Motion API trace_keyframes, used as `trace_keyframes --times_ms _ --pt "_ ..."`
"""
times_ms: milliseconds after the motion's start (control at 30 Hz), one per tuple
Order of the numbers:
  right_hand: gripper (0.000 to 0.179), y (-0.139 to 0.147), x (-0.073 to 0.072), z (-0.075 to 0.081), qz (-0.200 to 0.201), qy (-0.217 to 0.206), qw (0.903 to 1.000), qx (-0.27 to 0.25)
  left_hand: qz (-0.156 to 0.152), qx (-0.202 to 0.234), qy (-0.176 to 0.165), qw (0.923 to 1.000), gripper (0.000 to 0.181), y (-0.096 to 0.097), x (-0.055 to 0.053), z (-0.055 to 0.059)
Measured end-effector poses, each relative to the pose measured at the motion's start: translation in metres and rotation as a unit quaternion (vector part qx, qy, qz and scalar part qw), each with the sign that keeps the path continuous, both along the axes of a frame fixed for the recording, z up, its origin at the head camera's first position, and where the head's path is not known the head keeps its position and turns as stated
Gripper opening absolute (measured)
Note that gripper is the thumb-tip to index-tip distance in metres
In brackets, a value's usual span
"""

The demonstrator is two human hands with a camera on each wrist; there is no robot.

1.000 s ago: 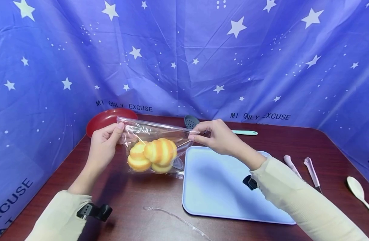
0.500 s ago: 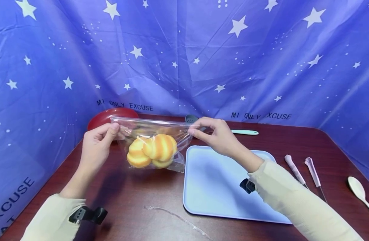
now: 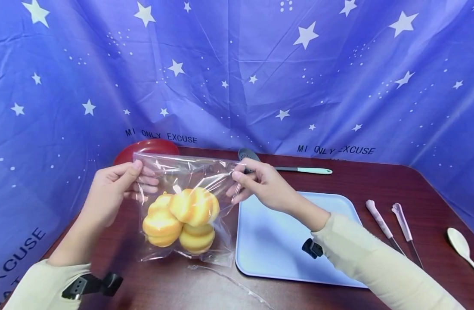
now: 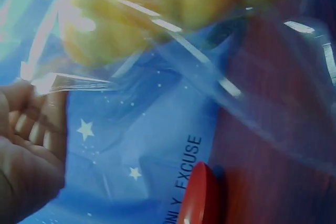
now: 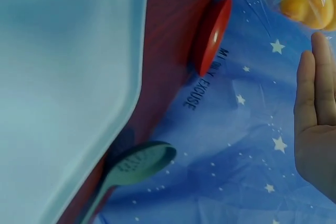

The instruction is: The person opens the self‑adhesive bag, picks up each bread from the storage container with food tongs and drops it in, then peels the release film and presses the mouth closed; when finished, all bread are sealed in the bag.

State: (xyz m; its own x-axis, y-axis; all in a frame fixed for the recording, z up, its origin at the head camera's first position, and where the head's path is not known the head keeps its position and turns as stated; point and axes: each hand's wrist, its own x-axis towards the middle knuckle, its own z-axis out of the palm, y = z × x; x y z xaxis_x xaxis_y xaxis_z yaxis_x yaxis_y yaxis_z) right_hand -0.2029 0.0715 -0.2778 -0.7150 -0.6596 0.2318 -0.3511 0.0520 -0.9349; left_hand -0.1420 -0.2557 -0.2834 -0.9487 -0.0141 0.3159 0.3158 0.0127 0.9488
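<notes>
A clear plastic bag (image 3: 217,245) hangs between both hands in the head view, with several yellow-orange bread rolls (image 3: 194,206) lying in its lower part. At the bag's upper left corner, my left hand (image 3: 110,189) pinches the film between thumb and fingers, some of which show through the plastic. My right hand (image 3: 265,185) pinches the upper right corner the same way. From the left wrist, the rolls (image 4: 147,14) appear blurred behind shiny film. In the right wrist view, part of the hand (image 5: 320,108) shows beside the bag's rolls (image 5: 310,1).
A light-blue tray (image 3: 283,245) lies right of the bag. Behind are a red dish (image 3: 155,146) and a skimmer (image 3: 314,171). Pink-handled cutlery (image 3: 401,219) and a cream spoon (image 3: 458,242) lie at right. A clear plastic strip (image 3: 237,282) lies in front.
The bag has come lower and nearer, hanging fuller in view, with the rolls shifted down and left. My left hand has moved left and down; my right hand has moved slightly left.
</notes>
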Motion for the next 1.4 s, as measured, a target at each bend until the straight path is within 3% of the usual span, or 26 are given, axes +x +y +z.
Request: trace_keyframes --times_ms 133,267,433,600,800,933,1133,1400 --pt "0.016 -0.004 -0.001 -0.009 0.002 -0.041 0.9990 0.020 -0.025 -0.019 -0.091 0.9954 0.027 -0.007 -0.006 -0.011" --pt "0.019 -0.006 -0.006 -0.017 -0.010 -0.078 0.9962 0.036 -0.031 -0.045 -0.140 0.9886 0.027 -0.012 -0.012 -0.021" --pt "0.019 -0.006 -0.015 -0.022 -0.037 -0.079 0.9943 0.062 -0.022 -0.083 -0.137 0.9868 0.028 -0.012 -0.021 -0.026" --pt "0.018 -0.005 -0.024 -0.025 -0.063 -0.045 0.9924 0.095 -0.003 -0.132 -0.107 0.9855 0.039 -0.011 -0.027 -0.029" --pt "0.018 -0.007 -0.033 -0.030 -0.098 -0.016 0.9854 0.138 -0.010 -0.188 -0.081 0.9787 0.033 -0.015 -0.037 -0.037" --pt "0.019 -0.012 -0.036 -0.034 -0.126 -0.022 0.9743 0.185 -0.007 -0.244 -0.089 0.9656 0.031 -0.016 -0.044 -0.041" --pt "0.014 -0.022 -0.038 -0.041 -0.160 -0.044 0.9474 0.274 -0.011 -0.314 -0.129 0.9405 0.031 -0.013 -0.054 -0.047" --pt "0.015 -0.026 -0.042 -0.047 -0.169 -0.099 0.9256 0.324 -0.072 -0.335 -0.167 0.9247 0.028 -0.011 -0.057 -0.058"
